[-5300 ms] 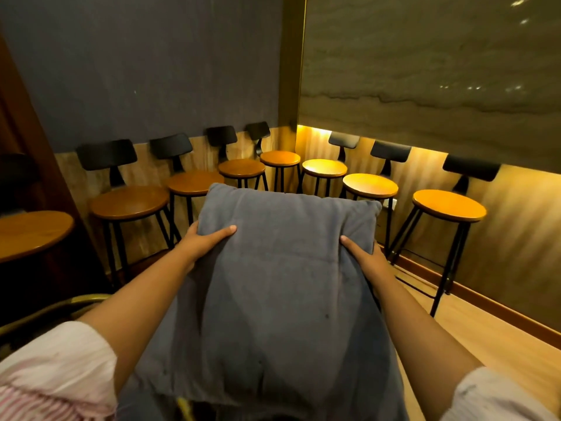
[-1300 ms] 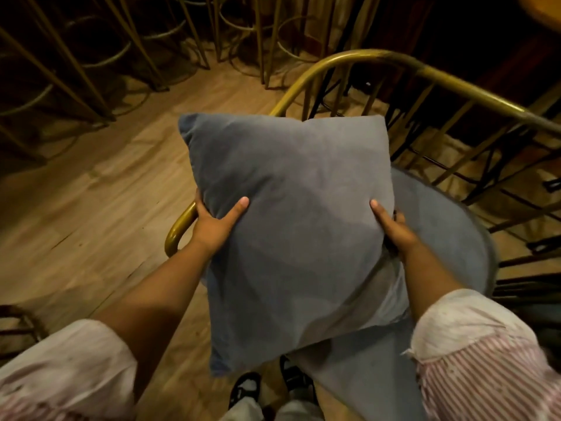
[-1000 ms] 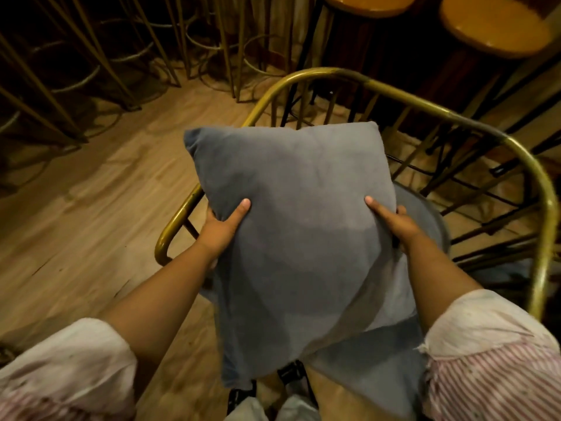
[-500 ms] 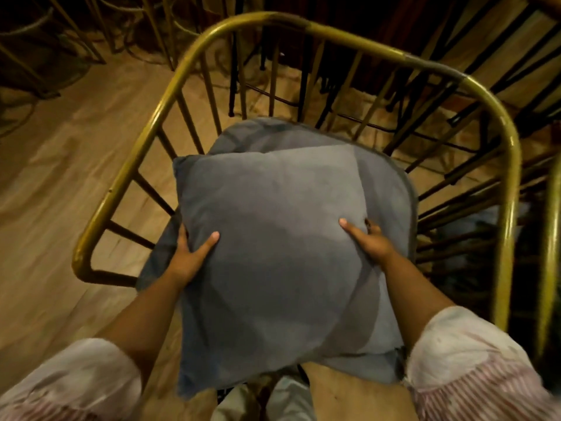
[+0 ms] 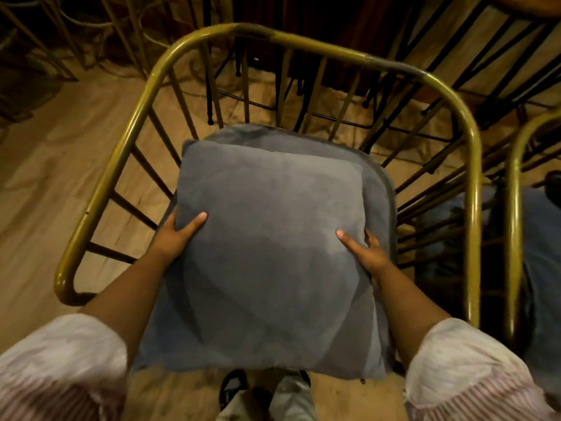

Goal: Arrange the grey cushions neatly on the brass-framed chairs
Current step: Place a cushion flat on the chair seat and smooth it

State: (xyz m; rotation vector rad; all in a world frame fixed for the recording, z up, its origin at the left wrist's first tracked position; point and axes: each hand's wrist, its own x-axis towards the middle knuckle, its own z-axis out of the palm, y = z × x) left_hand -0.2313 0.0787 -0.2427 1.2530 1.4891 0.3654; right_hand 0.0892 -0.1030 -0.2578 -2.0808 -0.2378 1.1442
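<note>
A square grey cushion [image 5: 267, 250] lies over the seat of a brass-framed chair [image 5: 303, 41], seen from above. Under it a grey seat pad [image 5: 379, 180] shows along the back and right edges. My left hand [image 5: 176, 235] grips the cushion's left edge, thumb on top. On the right edge my right hand [image 5: 364, 253] holds it the same way. The chair's curved brass rail wraps around the back and both sides, with thin spokes running down to the seat.
A second brass-framed chair [image 5: 516, 208] with a grey cushion [image 5: 543, 238] stands close on the right. Dark stool legs [image 5: 485, 56] crowd the floor behind the chair. Wooden floor [image 5: 45, 177] lies open on the left. My feet [image 5: 261, 390] are below the cushion.
I turned from the row of stools to the brass chair and brought the cushion down over its seat. In the last half second it moved slightly further back onto the seat pad.
</note>
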